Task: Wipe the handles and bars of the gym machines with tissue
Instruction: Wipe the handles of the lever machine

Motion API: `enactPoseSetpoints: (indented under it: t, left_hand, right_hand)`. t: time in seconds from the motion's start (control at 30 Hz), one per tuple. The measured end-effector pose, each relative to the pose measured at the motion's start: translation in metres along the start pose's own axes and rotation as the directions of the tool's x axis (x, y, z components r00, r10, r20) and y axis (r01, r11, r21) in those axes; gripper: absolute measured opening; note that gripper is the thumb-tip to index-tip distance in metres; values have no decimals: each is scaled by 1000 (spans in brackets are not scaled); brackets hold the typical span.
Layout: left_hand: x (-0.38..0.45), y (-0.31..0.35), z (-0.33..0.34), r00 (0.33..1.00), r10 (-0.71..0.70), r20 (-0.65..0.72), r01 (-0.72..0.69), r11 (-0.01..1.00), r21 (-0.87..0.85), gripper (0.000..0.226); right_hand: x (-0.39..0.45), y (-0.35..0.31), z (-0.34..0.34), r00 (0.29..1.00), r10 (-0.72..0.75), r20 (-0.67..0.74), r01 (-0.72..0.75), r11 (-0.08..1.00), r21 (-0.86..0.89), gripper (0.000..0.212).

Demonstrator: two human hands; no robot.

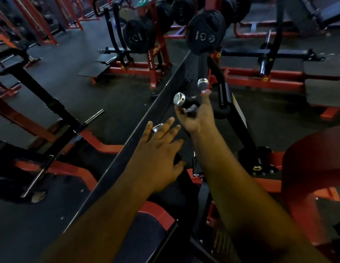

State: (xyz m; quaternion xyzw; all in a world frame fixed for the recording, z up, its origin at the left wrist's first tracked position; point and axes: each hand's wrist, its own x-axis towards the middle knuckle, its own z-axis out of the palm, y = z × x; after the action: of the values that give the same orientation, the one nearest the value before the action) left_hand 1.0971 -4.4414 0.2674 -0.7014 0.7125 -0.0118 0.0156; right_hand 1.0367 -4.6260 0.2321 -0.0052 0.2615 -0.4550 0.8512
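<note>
A black handle (186, 103) with a chrome end cap sticks out of the machine in front of me. My right hand (196, 116) holds it from below, with the thumb and lower fingers curled around it and the index finger stretched up toward a second chrome-capped handle (203, 83). My left hand (161, 149) is lower, its fingers straight and spread over a third chrome-capped handle (156, 128). I cannot make out any tissue in either hand.
The black machine arm (221, 92) runs up to a 15 kg weight plate (205, 34). A red seat pad (315, 179) sits at the right. A long dark edge (127, 149) runs diagonally. Red-framed machines and plates stand on the dark floor all round.
</note>
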Motion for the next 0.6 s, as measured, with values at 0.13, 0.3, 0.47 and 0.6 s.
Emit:
enactPoseSetpoints:
  t: [0.13, 0.3, 0.47, 0.6]
  left_hand:
    - [-1, 0, 1, 1000, 5, -15, -5, 1000, -9, 65]
    - [1, -2, 2, 1000, 6, -6, -6, 1000, -13, 64]
    - [1, -2, 4, 1000, 6, -11, -6, 1000, 3, 64]
    - [1, -3, 0, 1000, 8, 3, -8, 1000, -15, 71]
  right_hand:
    - [-17, 3, -26, 982, 128, 137, -93, 967, -238, 31]
    - [-40, -27, -69, 918, -277, 286, 397, 610, -686, 22]
    - [-14, -18, -47, 496, -458, 737, 765, -171, -621, 36]
    - [16, -3, -53, 471, -182, 863, 658, -579, -481, 60]
